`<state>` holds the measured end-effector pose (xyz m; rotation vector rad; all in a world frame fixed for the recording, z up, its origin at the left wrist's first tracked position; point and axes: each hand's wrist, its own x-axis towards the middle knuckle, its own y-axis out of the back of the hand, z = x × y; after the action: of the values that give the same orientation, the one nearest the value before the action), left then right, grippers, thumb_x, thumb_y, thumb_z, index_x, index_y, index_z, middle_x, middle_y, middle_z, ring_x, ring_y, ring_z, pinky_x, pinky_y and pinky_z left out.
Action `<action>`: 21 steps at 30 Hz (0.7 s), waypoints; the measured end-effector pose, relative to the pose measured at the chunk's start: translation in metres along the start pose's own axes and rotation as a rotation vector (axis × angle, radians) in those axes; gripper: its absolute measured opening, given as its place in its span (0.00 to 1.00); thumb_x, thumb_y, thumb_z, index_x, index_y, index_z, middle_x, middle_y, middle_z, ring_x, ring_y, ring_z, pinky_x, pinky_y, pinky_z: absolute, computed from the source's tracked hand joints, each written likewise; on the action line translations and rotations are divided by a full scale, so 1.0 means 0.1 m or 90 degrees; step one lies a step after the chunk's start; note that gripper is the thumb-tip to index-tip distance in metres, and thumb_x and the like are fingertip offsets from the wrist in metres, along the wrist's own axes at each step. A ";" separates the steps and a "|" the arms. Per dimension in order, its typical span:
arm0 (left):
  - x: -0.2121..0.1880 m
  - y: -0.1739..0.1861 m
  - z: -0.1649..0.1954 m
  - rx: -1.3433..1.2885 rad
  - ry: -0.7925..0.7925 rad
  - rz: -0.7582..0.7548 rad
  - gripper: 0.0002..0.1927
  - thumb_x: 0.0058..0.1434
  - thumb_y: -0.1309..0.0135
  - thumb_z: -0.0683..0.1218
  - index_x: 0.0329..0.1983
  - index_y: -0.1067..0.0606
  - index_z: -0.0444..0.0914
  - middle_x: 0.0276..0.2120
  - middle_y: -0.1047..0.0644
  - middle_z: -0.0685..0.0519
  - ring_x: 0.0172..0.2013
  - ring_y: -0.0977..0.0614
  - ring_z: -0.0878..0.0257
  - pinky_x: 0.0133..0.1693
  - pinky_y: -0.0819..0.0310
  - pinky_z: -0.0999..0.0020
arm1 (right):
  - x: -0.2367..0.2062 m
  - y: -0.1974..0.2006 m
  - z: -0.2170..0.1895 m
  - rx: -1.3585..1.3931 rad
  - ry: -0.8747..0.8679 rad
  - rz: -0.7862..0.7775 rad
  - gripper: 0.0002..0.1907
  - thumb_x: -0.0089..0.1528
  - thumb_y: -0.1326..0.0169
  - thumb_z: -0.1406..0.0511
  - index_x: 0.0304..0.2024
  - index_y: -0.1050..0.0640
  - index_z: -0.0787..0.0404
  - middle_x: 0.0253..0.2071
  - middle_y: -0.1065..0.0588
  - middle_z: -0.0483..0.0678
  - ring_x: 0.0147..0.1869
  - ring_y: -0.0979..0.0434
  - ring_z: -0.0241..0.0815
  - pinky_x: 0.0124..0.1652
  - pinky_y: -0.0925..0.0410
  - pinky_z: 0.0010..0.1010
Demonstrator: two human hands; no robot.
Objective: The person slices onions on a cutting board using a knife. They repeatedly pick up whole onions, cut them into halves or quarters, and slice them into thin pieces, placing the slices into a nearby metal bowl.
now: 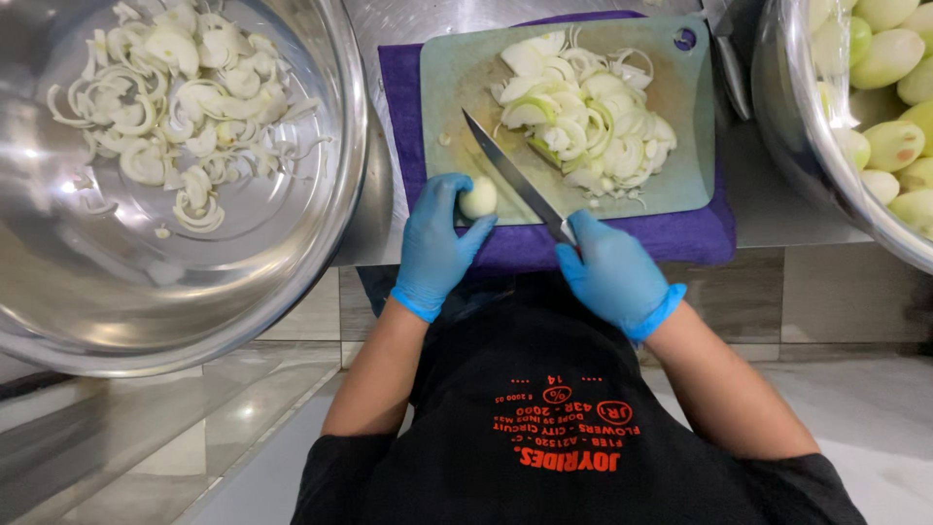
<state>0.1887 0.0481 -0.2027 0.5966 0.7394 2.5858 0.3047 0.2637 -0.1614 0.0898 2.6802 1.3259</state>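
Left hand [434, 243] on onion [478, 198], bowl [321, 243] of slices [180, 92]

A cutting board [457, 87] lies on a cloth [680, 236] at the counter's near edge. On the board's near left corner sits an onion piece [477, 198], with a knife [513, 175] just to its right and a heap of slices [583, 107] beyond. A bowl of slices [292, 243] stands left, a bowl of whole onions [807, 126] right.

Left hand [434, 243] steadies onion half [478, 198] on cutting board [457, 87]; right hand [610, 272] grips knife [515, 178].
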 end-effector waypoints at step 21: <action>-0.04 -0.16 0.01 -0.040 -0.063 0.073 0.21 0.58 0.35 0.40 0.51 0.32 0.35 0.50 0.29 0.42 0.52 0.23 0.45 0.53 0.26 0.57 | 0.10 -0.38 -0.34 -0.038 0.037 0.104 0.08 0.67 0.47 0.64 0.41 0.31 0.62 0.32 0.24 0.61 0.33 0.23 0.67 0.30 0.31 0.55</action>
<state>0.1964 0.0589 -0.2124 0.7621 0.6053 2.6498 0.2902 0.2151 -0.1724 0.2731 2.7293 1.4743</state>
